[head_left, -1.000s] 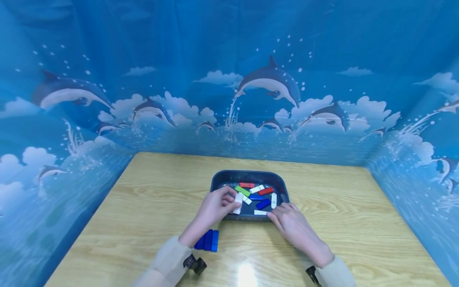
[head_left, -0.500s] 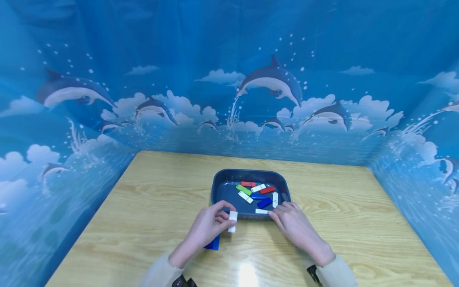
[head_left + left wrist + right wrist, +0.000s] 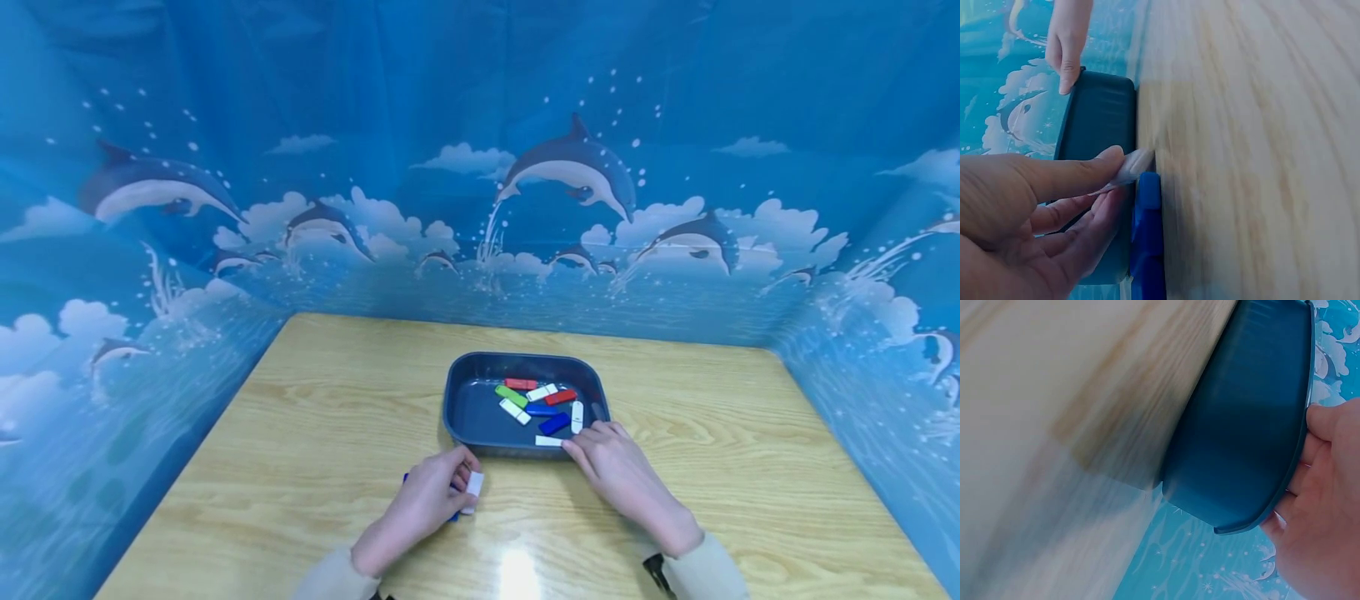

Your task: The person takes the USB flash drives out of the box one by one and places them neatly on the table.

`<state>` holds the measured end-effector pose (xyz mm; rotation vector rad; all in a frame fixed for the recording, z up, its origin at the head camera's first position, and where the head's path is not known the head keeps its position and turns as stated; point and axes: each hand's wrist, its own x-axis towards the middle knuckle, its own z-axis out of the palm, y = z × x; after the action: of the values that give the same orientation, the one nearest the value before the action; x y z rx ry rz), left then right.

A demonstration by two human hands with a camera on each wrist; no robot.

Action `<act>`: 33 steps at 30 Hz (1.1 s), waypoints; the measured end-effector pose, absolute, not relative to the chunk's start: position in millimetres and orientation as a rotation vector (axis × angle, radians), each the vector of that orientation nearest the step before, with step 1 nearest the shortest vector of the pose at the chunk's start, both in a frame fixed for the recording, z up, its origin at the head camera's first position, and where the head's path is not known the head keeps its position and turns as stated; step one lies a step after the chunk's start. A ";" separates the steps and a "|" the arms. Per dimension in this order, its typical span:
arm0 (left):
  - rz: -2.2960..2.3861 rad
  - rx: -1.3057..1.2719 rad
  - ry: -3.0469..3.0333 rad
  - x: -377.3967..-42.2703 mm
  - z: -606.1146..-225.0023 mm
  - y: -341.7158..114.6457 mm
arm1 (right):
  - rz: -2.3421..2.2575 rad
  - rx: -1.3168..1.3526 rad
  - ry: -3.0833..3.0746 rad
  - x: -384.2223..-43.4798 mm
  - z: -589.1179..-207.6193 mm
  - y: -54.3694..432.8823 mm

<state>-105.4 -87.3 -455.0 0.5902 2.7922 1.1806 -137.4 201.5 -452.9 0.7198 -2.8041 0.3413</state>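
My left hand [image 3: 423, 500] pinches a white USB flash drive [image 3: 475, 485] between thumb and fingers, just in front of the tray's near left corner. In the left wrist view this drive [image 3: 1132, 167] is tilted close to the end of a row of blue USB flash drives [image 3: 1149, 231] on the table. From the head, the hand covers most of that row. My right hand [image 3: 626, 479] holds the dark blue tray [image 3: 452, 421] at its near right corner; the right wrist view has the thumb on the rim and the fingers beyond it.
Inside the tray lie several loose USB flash drives: white, red, blue and a green one [image 3: 511, 396]. A white one [image 3: 548, 441] lies beside my right thumb. A dolphin-print backdrop [image 3: 480, 300] borders the wooden table [image 3: 337, 392] at the back and sides.
My left hand has lifted the white flash drive out of the tray and carried it toward me and left, to the blue row. My right hand stays at the tray corner.
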 end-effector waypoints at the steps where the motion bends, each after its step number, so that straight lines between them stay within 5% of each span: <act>1: 1.140 0.606 2.831 -105.4 -456.1 -87.2 | 0.340 0.720 -2.803 -137.4 -452.9 201.5; 15: 0.821 0.584 2.989 -104.8 -454.5 -89.7 | 0.369 0.706 -2.818 -136.9 -449.9 200.6; 33: 1.334 0.459 3.086 -125.9 -432.7 -98.8 | 0.357 0.702 -2.820 -136.5 -451.9 200.9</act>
<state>-125.9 -98.8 -432.7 0.4592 3.0857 1.3341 -136.5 200.9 -451.9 0.7020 -2.8196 0.3570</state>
